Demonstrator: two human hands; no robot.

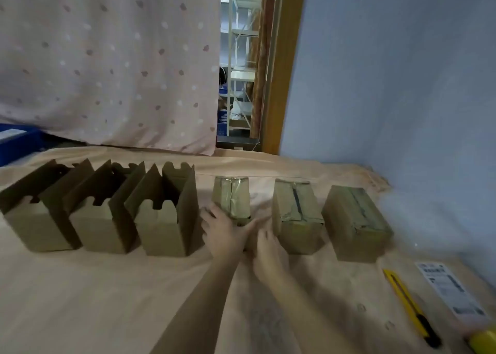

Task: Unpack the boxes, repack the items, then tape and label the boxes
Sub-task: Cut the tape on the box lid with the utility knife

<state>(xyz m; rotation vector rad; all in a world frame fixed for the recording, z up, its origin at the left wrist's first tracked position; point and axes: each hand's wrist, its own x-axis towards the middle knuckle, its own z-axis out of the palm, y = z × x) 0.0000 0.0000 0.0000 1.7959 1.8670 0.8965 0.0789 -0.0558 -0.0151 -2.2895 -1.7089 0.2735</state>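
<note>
Two bare forearms, hands (228, 233) w/o sleeves, gloves, jewellery.

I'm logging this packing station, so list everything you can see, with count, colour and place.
open boxes: three, brown, left of the row
taped boxes: three, brown, right of the row
knife: one, yellow and black, near right
label sheet: one, white, right of the knife
yellow thing: one, bottom right corner, cut off
cloth: peach, covers the surface
curtain: pink, dotted, behind
left hand: on the leftmost taped box
right hand: beside it, blurred
</note>
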